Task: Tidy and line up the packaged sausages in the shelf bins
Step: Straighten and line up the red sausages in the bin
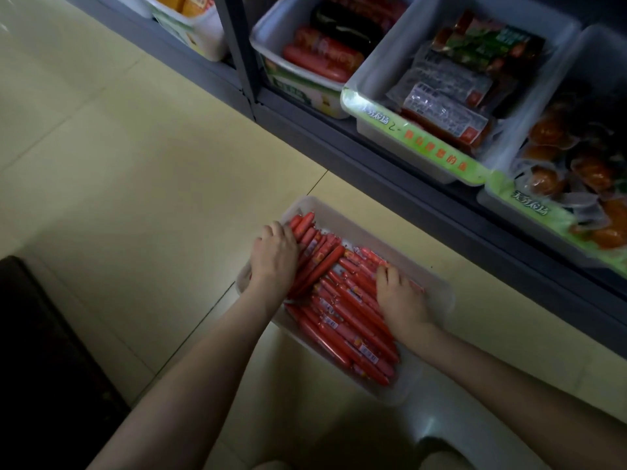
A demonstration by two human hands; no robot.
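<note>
A pale plastic bin [437,293] lies on the tiled floor, packed with several thin red packaged sausages [342,320] lying roughly parallel. My left hand [274,256] rests on the bin's far-left group of sausages, fingers curled over their tops. On the right-hand row sits my right hand [400,296], its fingers bent down onto the packs. Whether either hand actually grips a sausage is hidden by the backs of the hands.
A dark shelf runs along the upper right with white bins: thick red sausages [322,56], flat vacuum packs [451,93], and orange-brown packs [576,171]. Another bin [190,25] stands at the top left. A dark object [44,351] fills the lower left.
</note>
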